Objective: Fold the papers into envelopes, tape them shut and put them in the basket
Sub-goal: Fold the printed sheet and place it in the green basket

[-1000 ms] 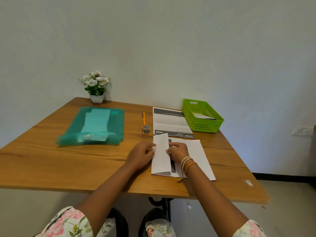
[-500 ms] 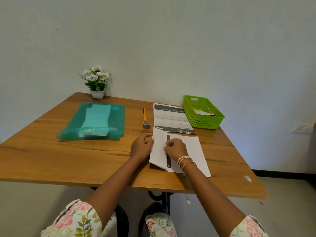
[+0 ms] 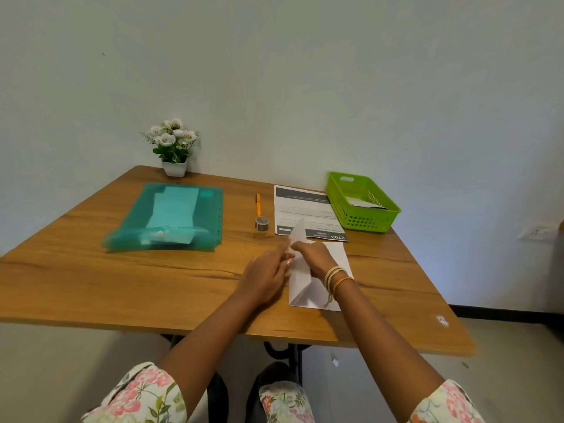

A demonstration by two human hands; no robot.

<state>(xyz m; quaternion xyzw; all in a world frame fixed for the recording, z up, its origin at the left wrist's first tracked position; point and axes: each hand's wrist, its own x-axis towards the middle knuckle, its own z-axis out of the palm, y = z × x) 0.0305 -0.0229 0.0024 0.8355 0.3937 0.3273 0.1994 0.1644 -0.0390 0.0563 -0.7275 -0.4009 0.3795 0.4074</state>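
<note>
Meanwhile, beside a teal folder [image 3: 171, 218], the left hand [image 3: 268, 276] pinches the raised flap of a white paper [image 3: 305, 288] near the table's [image 3: 91, 285] front edge; the right hand [image 3: 314, 257] curls around it, green basket [image 3: 361, 203] beyond.

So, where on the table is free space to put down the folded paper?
Bare wood lies between the teal folder and the left hand, along the near edge of the table, and right of the paper being folded. It is crowded around the pen, tape roll, printed sheet and green basket.
</note>
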